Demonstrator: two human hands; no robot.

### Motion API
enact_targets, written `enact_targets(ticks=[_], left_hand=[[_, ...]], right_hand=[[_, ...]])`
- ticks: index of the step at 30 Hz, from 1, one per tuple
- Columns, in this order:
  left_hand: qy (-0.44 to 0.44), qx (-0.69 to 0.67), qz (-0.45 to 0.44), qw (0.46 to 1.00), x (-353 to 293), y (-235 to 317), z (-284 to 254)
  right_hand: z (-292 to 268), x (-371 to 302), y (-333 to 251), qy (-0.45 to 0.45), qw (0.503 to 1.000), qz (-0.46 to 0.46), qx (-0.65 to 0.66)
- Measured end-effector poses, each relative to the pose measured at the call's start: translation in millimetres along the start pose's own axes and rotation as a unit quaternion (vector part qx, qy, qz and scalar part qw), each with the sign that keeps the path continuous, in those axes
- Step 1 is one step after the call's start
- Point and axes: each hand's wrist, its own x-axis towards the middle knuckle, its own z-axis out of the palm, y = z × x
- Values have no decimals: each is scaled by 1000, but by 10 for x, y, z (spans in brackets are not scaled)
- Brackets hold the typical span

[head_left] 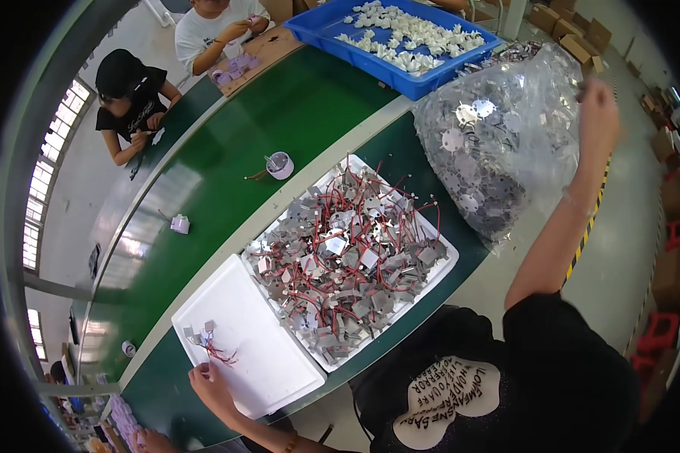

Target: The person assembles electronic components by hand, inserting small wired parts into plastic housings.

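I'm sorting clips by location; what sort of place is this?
Likely a factory assembly line: a green belt, a white tray heaped with wired parts, and co-workers beside the belt.

Dark block capitals (467,385), in several lines, are borne by a pale rounded patch (415,429) on the wearer's black shirt (567,362). Light script (134,114) is seen across a co-worker's black T-shirt (113,118); too small to be read. Yellow-and-black warning striping (584,238) is laid along the floor (616,264) at right.

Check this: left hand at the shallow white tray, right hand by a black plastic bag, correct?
No: the head view shows the plastic bag is clear, not black. The left hand is at the shallow white tray, the right hand by the bag.
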Motion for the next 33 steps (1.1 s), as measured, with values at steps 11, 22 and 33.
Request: enact_targets(ticks=[11,22,33], left_hand=[[357,-253,64,897,9,41,-322],[254,-590,71,763,-428,847,-592],[-54,-611,23,790,-827,2058,-315]], right_hand=[[953,-271,322,-389,823,-383,-157],[684,138,1131,-179,938,-262,138],[-115,-2280,-1100,-502,683,85,524]])
